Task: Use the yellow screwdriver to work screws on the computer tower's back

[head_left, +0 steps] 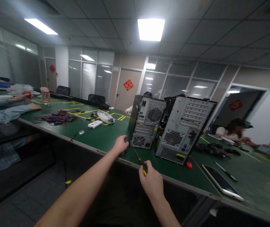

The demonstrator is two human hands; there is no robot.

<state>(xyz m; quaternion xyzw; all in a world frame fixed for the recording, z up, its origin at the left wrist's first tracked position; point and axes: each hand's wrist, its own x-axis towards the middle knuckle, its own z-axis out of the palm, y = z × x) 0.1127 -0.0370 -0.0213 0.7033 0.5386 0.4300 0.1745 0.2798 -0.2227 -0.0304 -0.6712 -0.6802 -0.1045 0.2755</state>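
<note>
My right hand (152,179) is closed around a screwdriver (140,161) with a black and yellow handle. Its thin shaft points up and to the left over the table's front edge. My left hand (121,144) is beside the lower left corner of the smaller computer tower (146,118), its fingers loosely bent and apart; no object shows in them. Whether they touch the case I cannot tell. That tower stands upright with its rear panel, fan grilles and ports facing me. Close on its right, a larger computer tower (181,129) stands with an open side.
The green table (106,138) holds bundled wires (59,117), a white power strip (95,124) and a white oval basket (105,116) on the left. Rightward lie a red object (189,164), a phone (222,181), a pen-like tool (226,171) and black cables (216,149). Other people sit around it.
</note>
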